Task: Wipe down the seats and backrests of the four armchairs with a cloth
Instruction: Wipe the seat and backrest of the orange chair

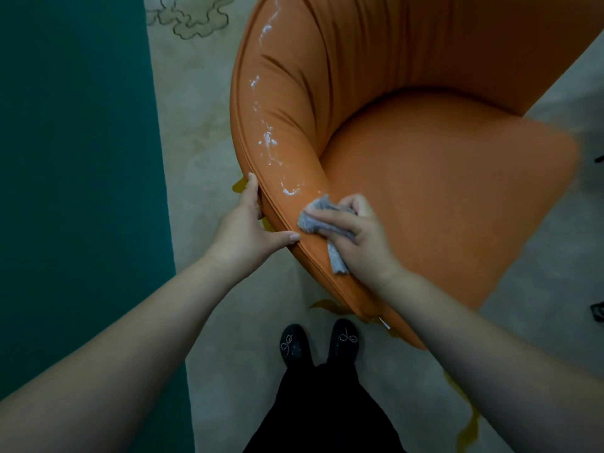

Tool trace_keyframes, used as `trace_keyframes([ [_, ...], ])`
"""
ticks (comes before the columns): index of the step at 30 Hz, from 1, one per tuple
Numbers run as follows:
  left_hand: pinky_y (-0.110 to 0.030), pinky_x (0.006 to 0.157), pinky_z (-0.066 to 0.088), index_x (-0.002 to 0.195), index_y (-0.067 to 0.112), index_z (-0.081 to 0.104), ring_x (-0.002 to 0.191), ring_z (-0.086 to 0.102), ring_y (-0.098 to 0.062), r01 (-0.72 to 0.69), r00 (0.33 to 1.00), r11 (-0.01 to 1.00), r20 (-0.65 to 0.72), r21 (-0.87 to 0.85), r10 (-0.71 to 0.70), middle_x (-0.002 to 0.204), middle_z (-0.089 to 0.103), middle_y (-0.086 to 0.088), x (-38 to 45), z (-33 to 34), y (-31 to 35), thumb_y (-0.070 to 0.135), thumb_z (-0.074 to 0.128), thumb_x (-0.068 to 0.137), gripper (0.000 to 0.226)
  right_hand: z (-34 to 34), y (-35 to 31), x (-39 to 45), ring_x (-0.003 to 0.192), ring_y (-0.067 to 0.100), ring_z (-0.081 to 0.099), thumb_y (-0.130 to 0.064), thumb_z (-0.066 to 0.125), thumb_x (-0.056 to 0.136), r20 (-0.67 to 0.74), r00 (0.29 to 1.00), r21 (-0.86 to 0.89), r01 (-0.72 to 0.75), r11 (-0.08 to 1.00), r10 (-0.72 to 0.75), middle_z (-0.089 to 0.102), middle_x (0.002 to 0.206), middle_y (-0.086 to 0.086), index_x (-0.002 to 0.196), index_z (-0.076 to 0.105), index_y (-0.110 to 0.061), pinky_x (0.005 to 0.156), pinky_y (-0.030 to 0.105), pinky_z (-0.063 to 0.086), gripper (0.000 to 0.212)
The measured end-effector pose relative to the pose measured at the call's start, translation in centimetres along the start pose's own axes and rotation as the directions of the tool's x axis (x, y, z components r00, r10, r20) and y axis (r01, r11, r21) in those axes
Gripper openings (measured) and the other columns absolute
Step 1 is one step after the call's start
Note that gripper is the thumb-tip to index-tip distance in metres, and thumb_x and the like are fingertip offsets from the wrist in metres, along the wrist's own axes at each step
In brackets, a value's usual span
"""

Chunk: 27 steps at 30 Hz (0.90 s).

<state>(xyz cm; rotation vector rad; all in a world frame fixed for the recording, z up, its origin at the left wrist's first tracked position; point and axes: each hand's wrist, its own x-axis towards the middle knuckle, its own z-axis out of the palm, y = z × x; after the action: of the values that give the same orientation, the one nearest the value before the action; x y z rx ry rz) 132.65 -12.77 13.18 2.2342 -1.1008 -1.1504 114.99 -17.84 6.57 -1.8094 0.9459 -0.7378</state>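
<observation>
An orange armchair [441,178] with a curved backrest fills the upper right of the head view. White streaks of foam or liquid [269,142] run along the top of its left arm. My right hand [356,233] presses a crumpled grey cloth [313,220] onto the near end of that arm, fingers curled over the cloth. My left hand [251,223] holds the outer rim of the arm, thumb on top and fingers round the outside.
A pale patterned carpet [202,109] lies under the chair. A dark green strip of floor [75,158] runs along the left. My black shoes [320,344] stand just before the chair. Dark objects [598,310] poke in at the right edge.
</observation>
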Motion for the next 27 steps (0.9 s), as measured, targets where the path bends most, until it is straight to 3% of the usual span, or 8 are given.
trace_keyframes([
  [2,-0.027,0.103,0.041,0.154,0.023,-0.005,0.124,0.054,-0.02,-0.009,1.0,1.0,-0.002,0.015,0.01,0.146,0.045,-0.005,0.1,0.2,0.0,0.024,0.085,0.069,0.124,-0.2,0.1,-1.4,0.089,0.016,0.046,0.003,0.067,0.08,-0.001,1.0,-0.022,0.017,1.0,-0.017,0.041,0.093,0.012,0.119,0.061,-0.023,0.084,0.01,0.038,0.047],
  [5,-0.039,0.102,0.046,0.153,0.024,-0.006,0.119,0.058,-0.022,-0.016,1.0,1.0,0.007,0.019,0.016,0.144,0.048,-0.006,0.5,0.3,-0.2,0.022,0.086,0.068,0.125,0.8,-0.4,1.4,0.088,0.022,0.046,0.006,0.068,0.078,0.034,0.998,-0.076,0.054,0.996,-0.052,0.039,0.091,0.013,0.114,0.068,-0.015,0.082,0.012,0.037,0.041],
  [10,-0.036,0.097,0.05,0.153,0.026,-0.002,0.114,0.062,-0.02,-0.002,1.0,1.0,0.004,-0.023,0.002,0.14,0.053,-0.005,0.4,0.1,-0.5,0.02,0.087,0.067,0.124,2.2,-1.3,7.3,0.086,0.023,0.046,0.003,0.068,0.08,0.098,0.99,-0.083,0.114,0.99,-0.106,0.039,0.091,0.013,0.11,0.071,-0.014,0.082,0.014,0.039,0.035],
  [16,-0.037,0.095,0.052,0.153,0.028,-0.003,0.116,0.061,-0.023,-0.014,1.0,0.992,0.002,-0.125,0.015,0.145,0.047,-0.005,0.2,0.1,-0.3,0.012,0.087,0.065,0.126,-0.1,0.3,1.8,0.088,0.014,0.044,0.006,0.066,0.08,0.057,0.996,-0.065,0.071,0.995,-0.068,0.041,0.095,0.013,0.121,0.06,-0.019,0.085,0.008,0.035,0.048],
  [19,-0.029,0.091,0.054,0.151,0.035,-0.009,0.112,0.063,-0.018,-0.006,1.0,0.99,0.009,-0.141,0.007,0.14,0.052,-0.003,0.4,-0.2,-0.2,0.015,0.088,0.063,0.133,0.8,0.0,4.2,0.09,0.015,0.044,0.005,0.066,0.08,0.049,0.997,-0.08,0.068,0.994,-0.064,0.041,0.094,0.015,0.116,0.067,-0.014,0.084,0.009,0.037,0.04],
  [21,-0.016,0.086,0.05,0.151,0.036,-0.011,0.112,0.061,-0.013,0.007,1.0,0.994,0.003,-0.105,-0.006,0.136,0.056,-0.004,0.8,-0.6,-0.2,0.025,0.089,0.062,0.134,1.9,-0.6,7.8,0.09,0.018,0.044,0.004,0.067,0.08,0.043,0.995,-0.081,0.095,0.992,-0.092,0.038,0.093,0.011,0.114,0.068,-0.011,0.085,0.01,0.037,0.037],
  [24,0.005,0.067,0.039,0.151,0.034,-0.009,0.107,0.057,-0.003,0.014,1.0,0.995,-0.021,-0.097,-0.016,0.132,0.058,-0.004,1.3,-1.2,-0.2,0.032,0.088,0.061,0.133,2.8,-1.2,11.4,0.092,0.019,0.045,0.002,0.067,0.081,0.038,0.994,-0.049,0.1,0.994,-0.098,0.035,0.094,0.008,0.114,0.069,-0.011,0.088,0.014,0.038,0.036],
  [27,-0.002,0.073,0.045,0.151,0.036,-0.01,0.111,0.06,-0.01,0.032,0.999,0.986,0.008,-0.161,-0.031,0.141,0.051,-0.001,1.9,-1.4,-0.2,0.029,0.087,0.063,0.131,2.0,-0.6,9.0,0.092,0.017,0.043,0.006,0.065,0.079,0.058,0.988,-0.086,0.148,0.985,-0.144,0.036,0.095,0.008,0.118,0.066,-0.016,0.088,0.01,0.036,0.044],
])
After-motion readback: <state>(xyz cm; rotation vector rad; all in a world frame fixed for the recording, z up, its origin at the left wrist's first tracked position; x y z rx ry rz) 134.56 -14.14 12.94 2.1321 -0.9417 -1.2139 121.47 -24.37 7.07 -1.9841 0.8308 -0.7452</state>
